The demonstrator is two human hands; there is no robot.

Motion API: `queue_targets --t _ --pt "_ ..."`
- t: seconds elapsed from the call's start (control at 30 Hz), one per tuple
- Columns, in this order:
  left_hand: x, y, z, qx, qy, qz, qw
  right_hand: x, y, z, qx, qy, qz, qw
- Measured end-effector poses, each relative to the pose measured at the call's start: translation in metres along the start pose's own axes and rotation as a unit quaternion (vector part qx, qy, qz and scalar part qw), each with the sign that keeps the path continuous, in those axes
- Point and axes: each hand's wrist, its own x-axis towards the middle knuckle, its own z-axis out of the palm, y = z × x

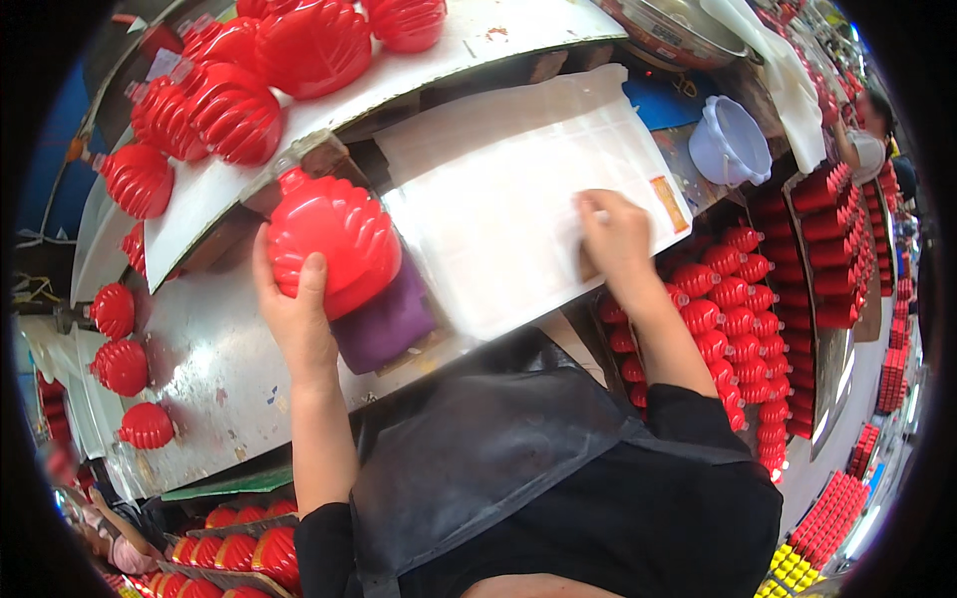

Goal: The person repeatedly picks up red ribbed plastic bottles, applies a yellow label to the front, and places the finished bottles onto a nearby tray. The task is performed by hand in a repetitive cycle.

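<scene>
My left hand (299, 324) grips a glossy red ribbed plastic lantern shell (339, 239) by its side, thumb in front. The shell's clear, narrow neck points up and left, and its rounded body hangs over a purple cloth (384, 317). My right hand (620, 237) is closed, fingers pinched together above a large white sheet (498, 199). A small white spot shows at its fingers, too small to name. Close to that hand, a small orange-gold strip (671, 204) lies at the sheet's right edge.
Several red shells (234, 112) stand on a raised white shelf (478, 38); others line the table's left edge (125, 369). Beyond the sheet are a pale blue bucket (730, 143) and a large metal basin (678, 30). Racks of red shells (738, 319) stand right. Other people are farther off.
</scene>
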Motion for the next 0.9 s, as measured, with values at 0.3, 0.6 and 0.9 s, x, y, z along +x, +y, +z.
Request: queue_targets --t 0.3,0.6,0.9 --pt "-0.019 -0.012 0.000 -0.041 -0.007 0.015 0.999 -0.069 0.122 -0.062 -0.230 -0.061 -0.123 0.963" --pt "-0.016 -0.015 -0.005 -0.068 -0.004 -0.022 0.997 -0.053 0.141 -0.078 -0.213 0.018 -0.170 0.962" --pt "-0.022 -0.006 -0.010 -0.050 -0.045 -0.030 0.997 -0.009 0.054 -0.083 0.039 -0.216 0.093 0.971"
